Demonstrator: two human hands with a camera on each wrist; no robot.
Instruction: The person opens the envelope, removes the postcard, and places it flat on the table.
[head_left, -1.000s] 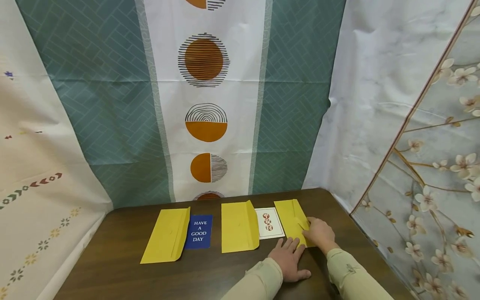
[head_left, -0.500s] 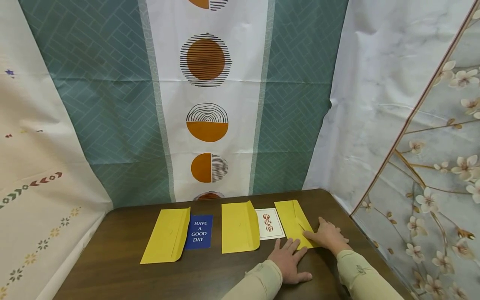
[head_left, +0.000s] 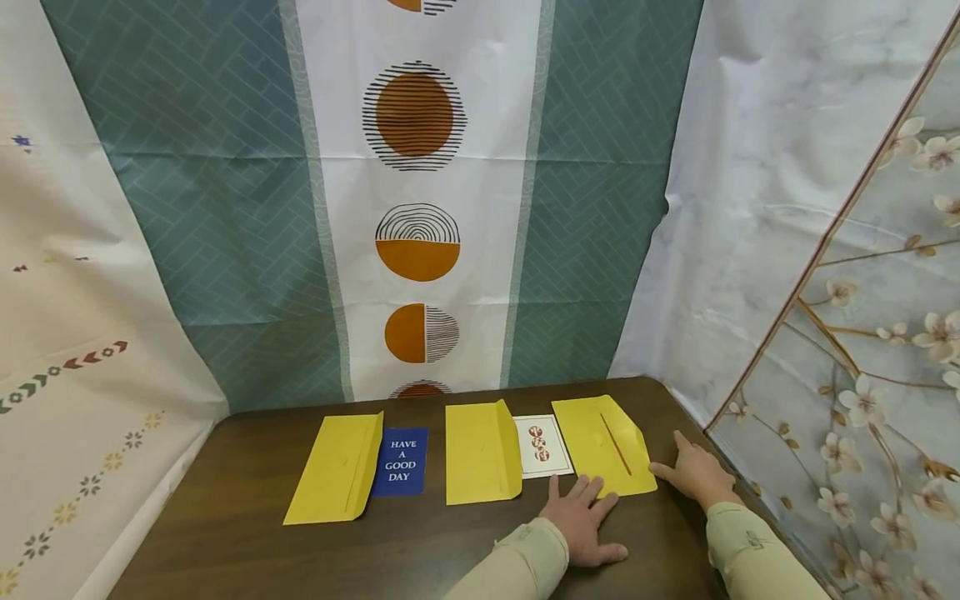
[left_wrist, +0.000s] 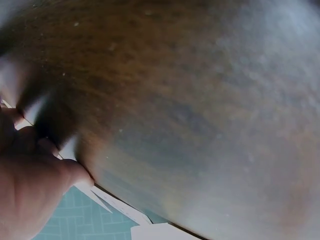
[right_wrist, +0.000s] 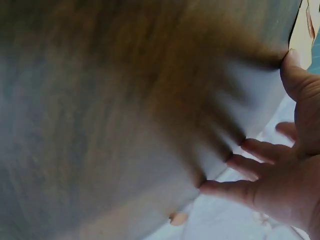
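A yellow envelope [head_left: 602, 442] lies at the right of the table, its flap spread out toward the right and a thin dark reddish line showing along the fold. My left hand [head_left: 579, 521] lies flat with spread fingers, fingertips at the envelope's lower left corner. Beside the flap's right edge my right hand [head_left: 699, 473] rests on the table, fingers extended and thumb tip right at the edge. In the right wrist view, the right thumb [right_wrist: 292, 62] reaches the yellow paper [right_wrist: 301, 42]. A white card [head_left: 542, 447] with red round characters sits just left of this envelope.
Farther left lie another yellow envelope [head_left: 480, 454], a blue card [head_left: 401, 461] reading "HAVE A GOOD DAY", and a third yellow envelope [head_left: 330, 469], both envelopes with flaps partly raised. Patterned curtains [head_left: 600, 208] hang behind the dark wooden table [head_left: 247, 554] and at its sides.
The right envelope's flap has been opened out to the right. My right hand has moved right, off the envelope's face to its edge. My left hand stays in place.
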